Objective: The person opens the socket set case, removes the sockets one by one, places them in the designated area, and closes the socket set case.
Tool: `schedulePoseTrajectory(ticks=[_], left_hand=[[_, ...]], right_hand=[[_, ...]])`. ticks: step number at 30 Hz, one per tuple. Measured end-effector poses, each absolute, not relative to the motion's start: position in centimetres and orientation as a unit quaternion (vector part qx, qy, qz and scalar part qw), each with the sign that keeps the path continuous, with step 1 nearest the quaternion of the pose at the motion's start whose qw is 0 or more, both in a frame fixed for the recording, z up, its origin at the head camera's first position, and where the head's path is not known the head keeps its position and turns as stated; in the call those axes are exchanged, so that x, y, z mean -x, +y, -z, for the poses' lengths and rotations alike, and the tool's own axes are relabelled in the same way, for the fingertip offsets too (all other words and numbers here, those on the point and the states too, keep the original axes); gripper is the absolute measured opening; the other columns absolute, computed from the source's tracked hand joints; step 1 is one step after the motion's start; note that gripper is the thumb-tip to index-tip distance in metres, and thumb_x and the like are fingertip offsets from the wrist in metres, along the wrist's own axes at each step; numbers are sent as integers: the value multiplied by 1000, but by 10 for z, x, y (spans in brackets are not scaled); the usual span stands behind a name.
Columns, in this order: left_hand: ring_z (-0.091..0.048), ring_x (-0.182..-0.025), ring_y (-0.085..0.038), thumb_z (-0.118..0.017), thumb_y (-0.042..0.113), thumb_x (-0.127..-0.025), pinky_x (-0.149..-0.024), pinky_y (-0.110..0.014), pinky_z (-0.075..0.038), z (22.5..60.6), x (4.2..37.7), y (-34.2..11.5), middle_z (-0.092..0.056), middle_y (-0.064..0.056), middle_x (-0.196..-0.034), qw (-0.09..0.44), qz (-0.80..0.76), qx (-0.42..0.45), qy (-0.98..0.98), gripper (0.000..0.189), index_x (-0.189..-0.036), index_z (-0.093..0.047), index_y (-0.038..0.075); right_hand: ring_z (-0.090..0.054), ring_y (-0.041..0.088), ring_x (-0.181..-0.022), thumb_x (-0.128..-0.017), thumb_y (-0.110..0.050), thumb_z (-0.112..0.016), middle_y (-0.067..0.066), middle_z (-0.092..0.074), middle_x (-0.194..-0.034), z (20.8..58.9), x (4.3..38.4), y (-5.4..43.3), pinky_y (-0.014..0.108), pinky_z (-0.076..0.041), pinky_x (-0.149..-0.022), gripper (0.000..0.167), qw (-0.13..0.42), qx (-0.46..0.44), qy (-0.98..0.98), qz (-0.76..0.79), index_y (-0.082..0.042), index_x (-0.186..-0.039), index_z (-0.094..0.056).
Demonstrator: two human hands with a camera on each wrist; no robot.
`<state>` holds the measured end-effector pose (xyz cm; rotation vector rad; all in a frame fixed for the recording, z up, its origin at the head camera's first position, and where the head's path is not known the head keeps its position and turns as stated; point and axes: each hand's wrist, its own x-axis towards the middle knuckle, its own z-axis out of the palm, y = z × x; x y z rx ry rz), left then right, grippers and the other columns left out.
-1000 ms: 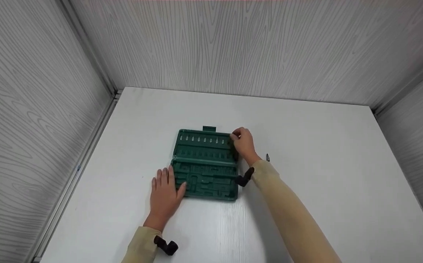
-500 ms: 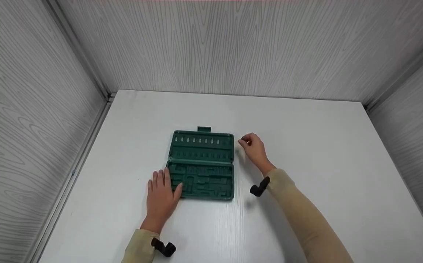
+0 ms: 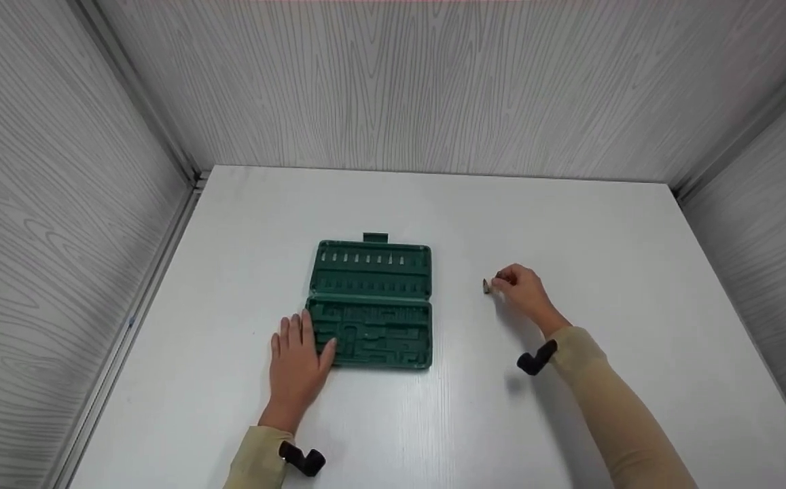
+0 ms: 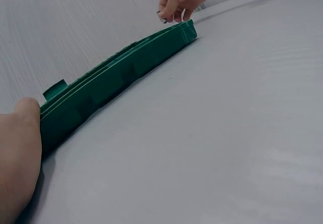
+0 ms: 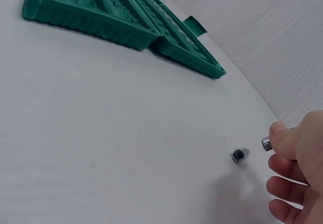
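Note:
A green tool case (image 3: 371, 270) lies open on the white table, its moulded half nearest me and a row of several small metal bits (image 3: 367, 259) in the far half. On its near left corner rests my left hand (image 3: 296, 373), fingers straight and the thumb (image 4: 28, 110) over the rim. To the right of the case, my right hand (image 3: 525, 293) pinches a small silver metal bit (image 5: 266, 143) between thumb and index finger, close over the table. Another small metal bit (image 5: 239, 155) lies on the table just left of those fingertips.
A latch tab (image 3: 375, 238) sticks out from the far edge of the case. Grey wood-grain panels (image 3: 393, 88) enclose the table at the back and on both sides.
My right hand has moved from the far right end of the case to the right, carrying a small bit beside the one on the table. My left hand has stayed on the case.

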<state>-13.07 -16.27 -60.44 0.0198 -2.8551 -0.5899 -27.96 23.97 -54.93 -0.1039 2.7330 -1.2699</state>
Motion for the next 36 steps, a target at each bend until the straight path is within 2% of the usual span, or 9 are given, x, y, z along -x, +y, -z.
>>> schedulePoseTrajectory(ticks=[7,11,19,31,36], left_hand=[[-15,-137,-39,-34,55,-95,-108,-53,-12,605,131,-165,-26,-26,-145,120,201,-7,-972,78,-147,-18,-2],[-16,-137,-38,-35,53,-95,-108,-52,-11,605,131,-164,-27,-26,-145,125,205,-10,-971,77,-147,-18,-1],[-17,-136,-39,-37,53,-95,-108,-53,-12,608,133,-161,-28,-26,-144,132,199,-2,-971,77,-146,-20,-2],[-16,-136,-39,-35,53,-95,-108,-53,-11,609,132,-162,-28,-26,-145,124,202,-4,-971,77,-146,-19,-2],[-16,-136,-39,-35,53,-95,-108,-53,-10,607,131,-163,-27,-26,-145,123,202,-3,-972,77,-146,-19,-2]], right_hand=[[-50,23,-82,-90,-18,-60,14,-58,-94,546,284,251,33,-42,-69,22,113,53,929,349,4,-96,-59],[-50,24,-81,-89,-19,-60,14,-59,-95,545,287,251,34,-42,-70,23,122,64,938,318,4,-94,-61],[-49,23,-79,-91,-29,-58,11,-56,-90,545,283,247,33,-41,-67,29,130,13,944,303,0,-91,-57],[-50,23,-79,-95,-33,-51,12,-56,-91,545,284,248,33,-42,-65,32,112,5,947,302,-1,-95,-58],[-49,25,-80,-96,-31,-50,13,-55,-92,539,287,242,35,-42,-66,32,53,19,948,314,0,-99,-58]])
